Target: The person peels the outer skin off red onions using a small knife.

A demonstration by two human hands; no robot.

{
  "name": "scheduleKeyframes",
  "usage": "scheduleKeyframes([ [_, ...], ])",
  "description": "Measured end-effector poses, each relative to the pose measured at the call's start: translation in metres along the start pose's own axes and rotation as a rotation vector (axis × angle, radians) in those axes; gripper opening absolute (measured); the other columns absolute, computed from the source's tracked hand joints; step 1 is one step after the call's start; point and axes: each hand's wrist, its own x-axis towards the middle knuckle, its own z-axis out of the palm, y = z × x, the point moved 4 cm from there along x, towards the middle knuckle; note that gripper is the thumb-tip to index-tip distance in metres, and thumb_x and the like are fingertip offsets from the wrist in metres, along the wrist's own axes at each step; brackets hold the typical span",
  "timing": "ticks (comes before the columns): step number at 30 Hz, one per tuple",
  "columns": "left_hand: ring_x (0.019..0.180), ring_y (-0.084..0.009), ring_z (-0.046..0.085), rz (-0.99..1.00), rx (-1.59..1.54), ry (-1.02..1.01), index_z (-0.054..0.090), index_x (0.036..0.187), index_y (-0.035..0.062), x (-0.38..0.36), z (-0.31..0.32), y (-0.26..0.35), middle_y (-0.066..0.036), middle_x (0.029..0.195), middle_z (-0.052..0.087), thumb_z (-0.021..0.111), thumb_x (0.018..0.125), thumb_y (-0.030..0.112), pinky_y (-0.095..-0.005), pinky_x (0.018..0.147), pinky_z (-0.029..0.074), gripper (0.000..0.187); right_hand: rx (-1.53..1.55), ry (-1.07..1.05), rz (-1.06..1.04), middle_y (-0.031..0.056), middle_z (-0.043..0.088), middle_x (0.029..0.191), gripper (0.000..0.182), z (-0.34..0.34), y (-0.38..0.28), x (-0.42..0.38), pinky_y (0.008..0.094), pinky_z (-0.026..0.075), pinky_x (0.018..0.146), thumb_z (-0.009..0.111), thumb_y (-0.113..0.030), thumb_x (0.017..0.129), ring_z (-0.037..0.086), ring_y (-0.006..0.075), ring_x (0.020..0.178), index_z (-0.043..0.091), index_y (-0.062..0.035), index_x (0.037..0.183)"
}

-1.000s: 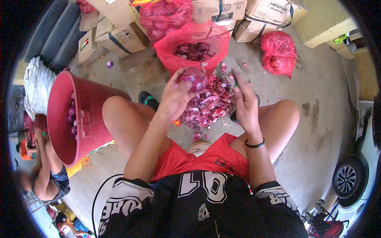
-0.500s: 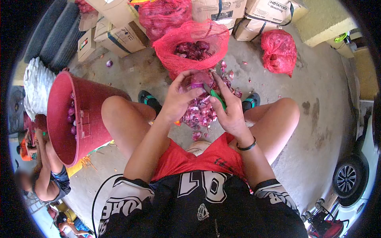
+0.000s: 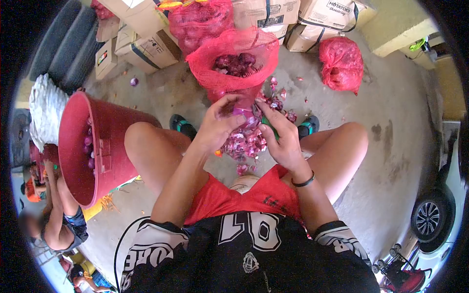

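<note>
Sunlit concrete floor point(image 3: 391, 112) — cardboard boxes point(image 3: 146, 46) and tyres point(image 3: 68, 44) stacked along the far edge, a car wheel point(image 3: 432, 219) at right.

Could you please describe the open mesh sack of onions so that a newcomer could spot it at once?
Start at the cardboard boxes along the top. The open sack stands just before them, beyond the hands. Unlike the closed red sack to its right, its mouth gapes, showing purple onions.

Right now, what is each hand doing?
Left hand: closed around a red onion.
Right hand: closed on a green-handled knife, at the onion.
</note>
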Motion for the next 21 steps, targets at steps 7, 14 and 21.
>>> scheduleKeyframes([
  [7, 0.107, -0.0222, 0.060, 0.045, -0.016, -0.069, 0.049, 0.126, -0.0010, 0.000, -0.001, 0.005, -0.011, 0.119, 0.059, 0.073, 0.078, 0.003, -0.0383, 0.094, 0.050, 0.054, 0.068, 0.139, 0.319, 0.0213, 0.058, 0.128, 0.042, -0.006, 0.048, -0.007, 0.0358, 0.045, 0.095, 0.051, -0.008, 0.095, 0.060, 0.0272, 0.114, 0.047, -0.0030, 0.136],
  [14, 0.112, -0.0272, 0.060, -0.002, -0.072, -0.044, 0.045, 0.130, 0.0018, 0.000, -0.011, 0.003, -0.013, 0.123, 0.059, 0.071, 0.082, 0.013, -0.0452, 0.098, 0.049, 0.055, 0.042, 0.001, 0.153, 0.0243, 0.056, 0.127, 0.046, -0.005, 0.024, -0.008, 0.0368, 0.043, 0.098, 0.053, -0.007, 0.093, 0.058, 0.0324, 0.115, 0.044, -0.0003, 0.137],
  [21, 0.104, -0.0198, 0.060, 0.011, -0.026, 0.021, 0.049, 0.126, 0.0004, 0.000, -0.008, 0.000, -0.011, 0.118, 0.059, 0.069, 0.083, 0.003, -0.0370, 0.091, 0.052, 0.047, 0.043, -0.083, 0.047, 0.0252, 0.057, 0.122, 0.054, 0.000, -0.008, -0.003, 0.0397, 0.047, 0.093, 0.061, -0.005, 0.086, 0.059, 0.0388, 0.107, 0.045, -0.0019, 0.137],
])
